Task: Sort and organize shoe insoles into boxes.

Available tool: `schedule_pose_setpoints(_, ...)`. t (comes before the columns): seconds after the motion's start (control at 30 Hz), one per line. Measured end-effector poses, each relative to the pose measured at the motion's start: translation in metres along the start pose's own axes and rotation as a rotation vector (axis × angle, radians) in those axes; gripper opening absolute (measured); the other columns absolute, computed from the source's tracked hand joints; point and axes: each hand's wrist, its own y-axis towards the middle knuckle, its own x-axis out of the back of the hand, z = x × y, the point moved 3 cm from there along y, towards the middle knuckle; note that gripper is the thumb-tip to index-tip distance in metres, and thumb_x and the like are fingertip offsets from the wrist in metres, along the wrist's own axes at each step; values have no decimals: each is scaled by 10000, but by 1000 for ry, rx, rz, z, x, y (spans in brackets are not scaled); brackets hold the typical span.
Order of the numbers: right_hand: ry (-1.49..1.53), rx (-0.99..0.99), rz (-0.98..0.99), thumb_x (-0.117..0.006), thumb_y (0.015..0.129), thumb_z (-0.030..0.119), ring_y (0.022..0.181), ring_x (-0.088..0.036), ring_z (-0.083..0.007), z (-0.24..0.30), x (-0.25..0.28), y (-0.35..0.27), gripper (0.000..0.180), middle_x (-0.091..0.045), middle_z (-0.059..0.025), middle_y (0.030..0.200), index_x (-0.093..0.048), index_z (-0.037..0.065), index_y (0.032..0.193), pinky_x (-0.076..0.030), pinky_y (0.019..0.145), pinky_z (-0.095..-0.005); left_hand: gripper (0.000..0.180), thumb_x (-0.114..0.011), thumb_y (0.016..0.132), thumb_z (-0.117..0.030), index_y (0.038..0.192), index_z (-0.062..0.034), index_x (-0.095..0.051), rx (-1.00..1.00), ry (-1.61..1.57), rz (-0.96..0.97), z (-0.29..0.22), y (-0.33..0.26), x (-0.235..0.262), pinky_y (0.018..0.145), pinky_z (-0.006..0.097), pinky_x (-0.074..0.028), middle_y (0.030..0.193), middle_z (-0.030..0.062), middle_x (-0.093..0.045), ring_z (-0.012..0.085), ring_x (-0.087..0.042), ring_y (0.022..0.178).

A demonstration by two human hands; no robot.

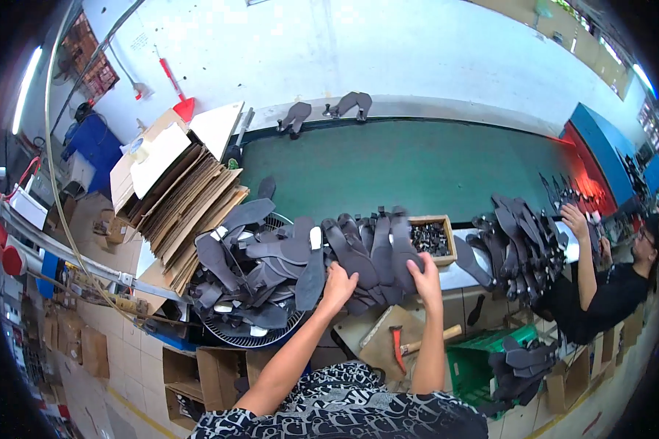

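A row of dark grey shoe soles (355,256) lies at the near edge of the green conveyor, between my two hands. My left hand (337,287) is closed at the row's left end, its thumb against the soles. My right hand (426,282) grips the sole (401,249) at the right end, thumb on its near part. Just left of my left hand, a sole with a white end (311,271) rests on a heaped pile of soles (260,267) in a round wire basket (252,340). The fingertips under the soles are partly hidden.
A wooden box (450,245) holds small black parts. Below my hands are a hammer (397,347) and a green crate (468,369). Stacked cardboard (190,205) stands left. Several soles lie along the green conveyor (388,164); a co-worker (600,293) handles soles at right.
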Motion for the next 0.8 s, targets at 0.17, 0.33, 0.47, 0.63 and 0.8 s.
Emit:
schedule_pose_setpoints(0.17,536,-20,-90,-577,950,186,898,-533,-105,11,10,-22,234,-594,-34,1001,-537,-1,1085,-446,825,-258,265,-627,891,-184,1017,-3,-481,84,-302,126,-9,3,6,707,290,-468,945,130,-595,191,-602,836)
schedule_pose_setpoints(0.33,847,-142,155,-569,958,187,971,-542,-113,25,-22,-38,262,-592,-37,1078,-517,15,1149,-442,877,-257,147,-577,936,-142,994,-61,-469,140,-937,308,-32,-27,33,672,250,-451,886,12,-573,92,-549,798)
schedule_pose_setpoints(0.47,580,-76,358,-581,943,140,1057,-536,-134,40,-65,-49,359,-586,-57,1147,-495,-23,1252,-423,938,-271,209,-538,971,-206,1126,-78,-478,151,-1025,365,-28,-67,56,756,258,-471,1013,20,-583,91,-550,904)
schedule_pose_setpoints(0.63,313,407,543,-613,895,145,1120,-537,-278,112,-111,-65,341,-529,-195,1200,-531,-33,1174,-412,964,-331,294,-580,953,-295,1116,-58,-519,346,-1069,10,-5,-100,113,685,196,-432,883,-27,-584,33,-517,773)
schedule_pose_setpoints(0.8,210,249,348,-605,909,225,1070,-537,-273,132,-153,-62,441,-483,-183,1188,-454,-23,1240,-477,831,-357,129,-569,961,-182,999,-61,-545,288,-904,-600,23,-105,191,673,177,-419,850,-48,-568,25,-487,741)
